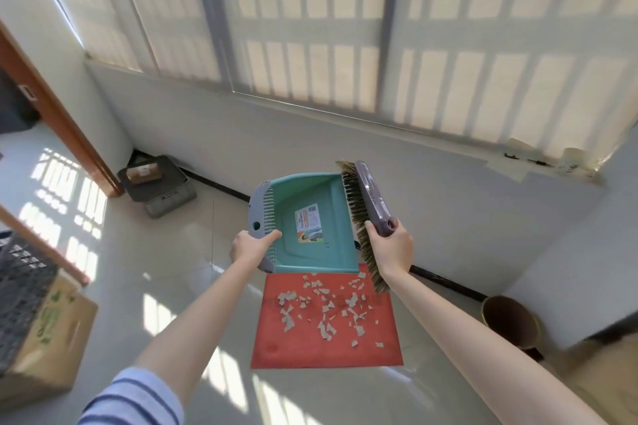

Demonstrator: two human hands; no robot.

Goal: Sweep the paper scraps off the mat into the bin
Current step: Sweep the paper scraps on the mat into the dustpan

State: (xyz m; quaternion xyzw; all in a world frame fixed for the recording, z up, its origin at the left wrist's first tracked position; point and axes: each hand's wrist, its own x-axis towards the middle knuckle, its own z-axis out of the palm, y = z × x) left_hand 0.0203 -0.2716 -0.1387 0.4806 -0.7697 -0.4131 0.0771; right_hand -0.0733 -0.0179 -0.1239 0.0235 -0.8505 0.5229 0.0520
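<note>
A striped sleeve point(138, 397) is showing at the bottom edge, cut off; a flat red mat point(328, 352) is lying on the glossy tiled floor point(193, 286), carrying torn pale paper scraps point(324, 304) mostly on its far half; above it, the left grip point(252, 248) is clamping the grey rim of a teal plastic dustpan point(310, 214); the right grip point(392, 248) is clamping a purple-backed, stiff-bristled brush point(369, 203); a round brown bin point(511, 321) is standing right of the mat near the white wall, its contents unreadable.
</note>
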